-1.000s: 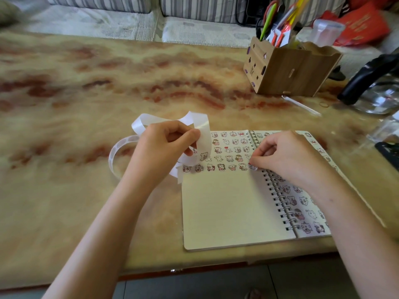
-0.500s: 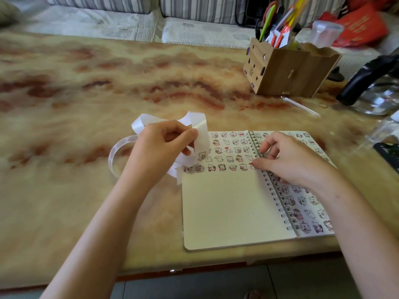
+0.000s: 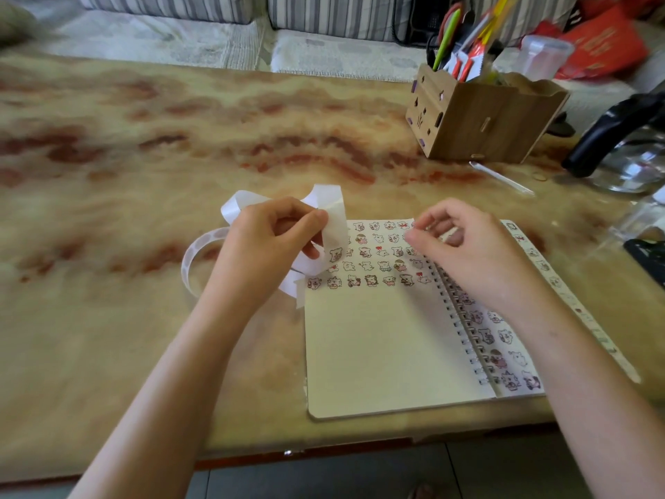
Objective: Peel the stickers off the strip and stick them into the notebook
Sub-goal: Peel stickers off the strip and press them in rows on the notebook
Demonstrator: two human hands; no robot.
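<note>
Strip (image 3: 333, 225) sits pinched in the fingers of the left hand (image 3: 277, 243), beside the notebook (image 3: 381, 347) lying open on the surface (image 3: 108, 217). The right hand (image 3: 467, 246) hovers over the sticker rows (image 3: 374, 262), fingers loosely curled, apparently empty. Best to hold the strip taut and lift one sticker's edge cleanly.

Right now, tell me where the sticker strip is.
In the head view the sticker strip sits left of centre, held by the left hand at the top-left corner of the notebook, tail looping onto the table.
</note>
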